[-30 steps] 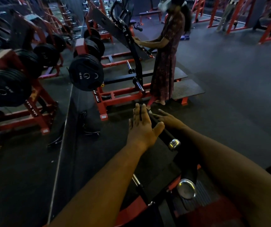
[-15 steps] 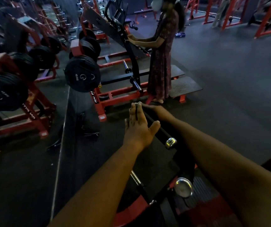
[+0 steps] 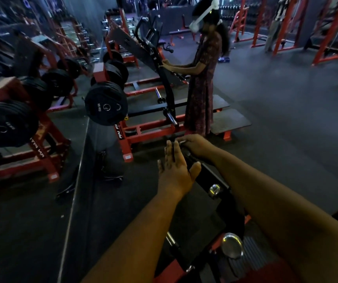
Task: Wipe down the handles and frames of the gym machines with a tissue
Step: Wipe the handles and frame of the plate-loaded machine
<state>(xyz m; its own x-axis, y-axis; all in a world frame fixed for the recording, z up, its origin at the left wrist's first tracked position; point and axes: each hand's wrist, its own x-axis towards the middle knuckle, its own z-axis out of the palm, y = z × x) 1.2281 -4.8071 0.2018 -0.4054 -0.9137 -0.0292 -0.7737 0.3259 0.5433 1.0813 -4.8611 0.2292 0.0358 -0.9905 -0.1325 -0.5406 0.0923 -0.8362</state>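
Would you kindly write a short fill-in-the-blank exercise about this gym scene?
1. The left hand has its fingers ____.
2. The right hand curls over the end of a black ____.
3. The nearest weight plate reads ____ KG.
4. The other person wears a white ____.

Answers: straight; bar; 15; headset

Single head view, forward-down over close arms, gym beyond.

The black weight plate [image 3: 106, 103], up and to the left of the left hand [image 3: 176, 170], reads "15 KG" in white. The red machine frame [image 3: 121, 134] just below it carries white letters "RN F", cut off.
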